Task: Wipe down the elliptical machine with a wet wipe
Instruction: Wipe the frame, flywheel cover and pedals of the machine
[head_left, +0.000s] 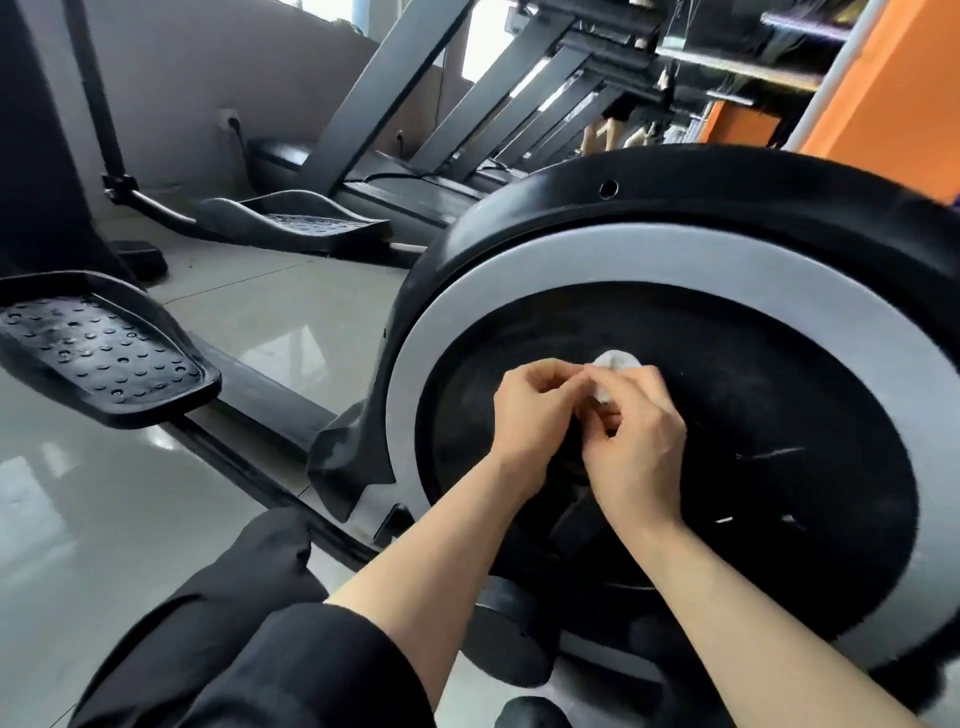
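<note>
The elliptical machine's big round flywheel housing (675, 260), black with a grey ring, fills the right of the head view. Both hands meet in front of its black centre disc (779, 415). My right hand (636, 441) grips a small bunched white wet wipe (615, 364) whose top sticks out above the fingers. My left hand (530, 410) has its fingertips curled in and pinches the wipe's left edge. The wipe is held just in front of the disc; whether it touches the disc I cannot tell.
The machine's black studded foot pedal (98, 353) and its rail (270, 410) lie to the left over a glossy tiled floor (78, 519). A second pedal (296, 218) and treadmills (415, 156) stand behind. My dark-clad knee (249, 571) is at the bottom.
</note>
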